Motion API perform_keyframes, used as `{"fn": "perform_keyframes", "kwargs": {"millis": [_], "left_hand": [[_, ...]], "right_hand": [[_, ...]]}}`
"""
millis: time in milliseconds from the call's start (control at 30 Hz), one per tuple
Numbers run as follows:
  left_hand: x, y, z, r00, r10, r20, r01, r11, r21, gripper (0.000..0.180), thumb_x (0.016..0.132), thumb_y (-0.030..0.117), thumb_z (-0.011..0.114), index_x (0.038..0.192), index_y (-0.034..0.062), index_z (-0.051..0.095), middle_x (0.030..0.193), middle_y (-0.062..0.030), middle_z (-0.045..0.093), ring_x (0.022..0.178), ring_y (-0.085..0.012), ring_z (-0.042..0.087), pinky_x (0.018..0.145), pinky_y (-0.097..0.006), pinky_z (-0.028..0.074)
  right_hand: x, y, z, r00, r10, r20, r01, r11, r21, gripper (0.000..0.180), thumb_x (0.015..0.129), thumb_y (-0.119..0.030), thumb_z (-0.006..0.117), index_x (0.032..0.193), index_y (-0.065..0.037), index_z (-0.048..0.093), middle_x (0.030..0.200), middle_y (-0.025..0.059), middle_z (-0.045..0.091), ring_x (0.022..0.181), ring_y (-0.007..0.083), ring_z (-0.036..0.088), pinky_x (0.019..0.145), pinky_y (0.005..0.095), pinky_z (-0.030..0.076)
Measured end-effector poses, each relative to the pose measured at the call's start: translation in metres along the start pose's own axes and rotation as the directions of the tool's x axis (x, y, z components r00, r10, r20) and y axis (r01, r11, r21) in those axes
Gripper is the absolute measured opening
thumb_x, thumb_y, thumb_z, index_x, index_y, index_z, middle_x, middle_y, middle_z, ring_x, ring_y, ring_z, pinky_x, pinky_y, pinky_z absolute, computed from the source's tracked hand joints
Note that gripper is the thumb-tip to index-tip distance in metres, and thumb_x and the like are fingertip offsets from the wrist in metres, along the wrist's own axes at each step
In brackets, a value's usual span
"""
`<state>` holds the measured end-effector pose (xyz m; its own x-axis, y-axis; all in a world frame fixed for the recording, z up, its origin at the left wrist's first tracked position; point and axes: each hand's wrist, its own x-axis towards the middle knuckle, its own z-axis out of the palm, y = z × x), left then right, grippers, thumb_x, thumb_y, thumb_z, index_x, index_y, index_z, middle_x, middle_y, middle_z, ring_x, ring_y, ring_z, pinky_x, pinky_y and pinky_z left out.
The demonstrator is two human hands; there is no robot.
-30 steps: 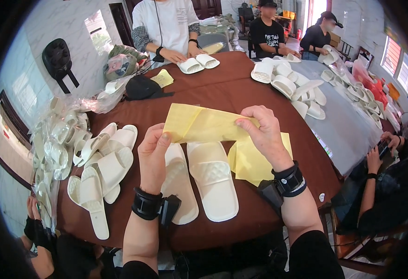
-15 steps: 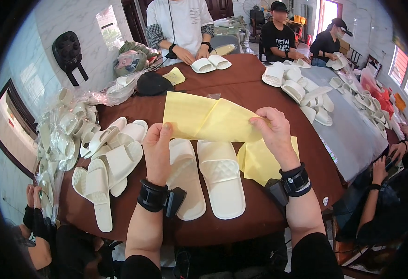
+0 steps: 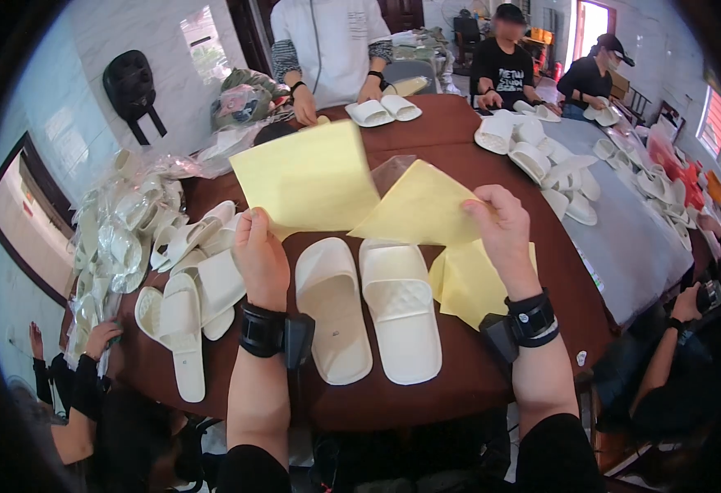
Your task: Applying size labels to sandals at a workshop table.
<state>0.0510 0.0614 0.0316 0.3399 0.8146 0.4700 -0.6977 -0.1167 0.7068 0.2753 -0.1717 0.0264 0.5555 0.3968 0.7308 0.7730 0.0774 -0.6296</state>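
Note:
My left hand (image 3: 262, 259) pinches the lower edge of a yellow paper sheet (image 3: 303, 182) between thumb and fingers. Another yellow paper sheet (image 3: 422, 205), with a pointed top, is gripped at its right side by my right hand (image 3: 504, 238). Their inner edges come close or meet in the middle; whether they touch I cannot tell. Under the papers, a pair of white slippers lies side by side on the brown tablecloth: a left slipper (image 3: 333, 320) and a right slipper (image 3: 401, 316). More yellow paper (image 3: 479, 283) lies beside the right slipper, partly behind my right wrist.
Loose white slippers (image 3: 184, 316) are heaped at the left, near bagged slippers (image 3: 118, 230). More slippers (image 3: 541, 164) pile up at the right beside a grey table surface (image 3: 615, 238). Across the table, a person (image 3: 327, 49) stands by another slipper pair (image 3: 383, 111). Other people sit around.
The yellow paper, earlier overlapped and stretched between both hands, is now two separate sheets. My hands have moved apart, the left one leftward and the right one slightly rightward.

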Motion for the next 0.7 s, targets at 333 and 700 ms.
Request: {"fn": "perform_keyframes", "kwargs": {"millis": [333,700], "left_hand": [[0.006,-0.009,-0.033,0.865,-0.361,0.347,0.496,0.517,-0.698,0.026,0.098,0.025,0.044,0.094,0.0002,0.052,0.065,0.0013,0.036,0.051,-0.0095,0.033,0.049,-0.025,0.029],[0.005,-0.011,-0.025,0.776,-0.282,0.564,0.622,0.486,-0.614,0.030,0.100,0.029,0.042,0.098,0.0013,0.054,0.066,-0.0001,0.041,0.051,-0.0097,0.036,0.048,-0.025,0.033]], "right_hand": [[-0.004,0.003,-0.001,0.994,0.107,-0.030,-0.107,0.994,-0.017,0.013,0.080,-0.012,0.071,0.089,-0.005,0.064,0.084,0.0055,0.061,0.084,0.0205,0.056,0.079,0.0322,0.044],[-0.004,0.005,0.000,0.995,0.102,-0.016,-0.102,0.995,0.011,0.010,0.083,-0.010,0.069,0.088,-0.004,0.062,0.082,0.0035,0.061,0.084,0.0179,0.054,0.080,0.0304,0.043]]}}
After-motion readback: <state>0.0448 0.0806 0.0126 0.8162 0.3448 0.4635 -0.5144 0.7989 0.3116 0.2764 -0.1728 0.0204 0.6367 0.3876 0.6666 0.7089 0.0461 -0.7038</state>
